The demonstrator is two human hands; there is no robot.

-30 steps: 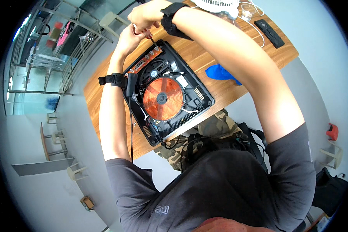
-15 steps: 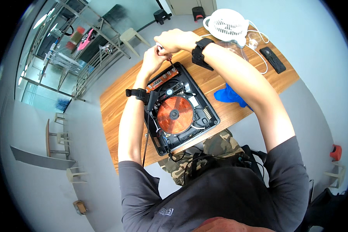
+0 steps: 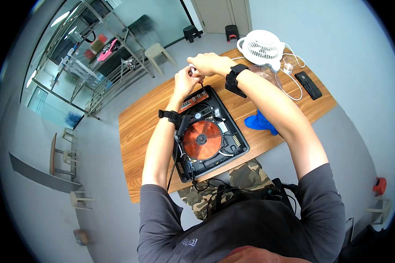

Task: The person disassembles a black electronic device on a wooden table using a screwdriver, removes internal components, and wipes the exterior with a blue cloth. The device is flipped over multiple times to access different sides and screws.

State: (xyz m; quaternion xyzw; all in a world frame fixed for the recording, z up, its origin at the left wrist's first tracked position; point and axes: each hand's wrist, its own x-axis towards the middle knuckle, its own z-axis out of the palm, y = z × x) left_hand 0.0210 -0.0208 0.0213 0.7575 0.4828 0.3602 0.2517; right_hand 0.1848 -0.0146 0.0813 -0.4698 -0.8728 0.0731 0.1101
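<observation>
An opened induction cooker lies on the table, its black housing [image 3: 238, 139] holding a round copper coil [image 3: 213, 147] and, at its far end, an orange circuit board [image 3: 193, 102]. Over that board both of my hands are closed round a screwdriver [image 3: 202, 87], whose thin dark shaft points down at the board's right end. My right hand [image 3: 208, 64] grips the top of the handle. Lower down, my left hand [image 3: 185, 83] wraps round the tool with its fingers curled. Most of the handle is hidden by the fingers, and I cannot make out the shaft's tip.
On the wooden table [image 3: 140, 127], a blue cloth [image 3: 261, 123] lies right of the cooker. A white fan [image 3: 262, 47] with its cord, a clear container [image 3: 267, 73], a small clear cup [image 3: 288, 67] and a black oblong object [image 3: 308, 85] sit farther right. A cable runs under my left forearm.
The whole view has shifted, so table and cooker appear slightly lower. Both hands stay closed round the screwdriver over the same end of the board.
</observation>
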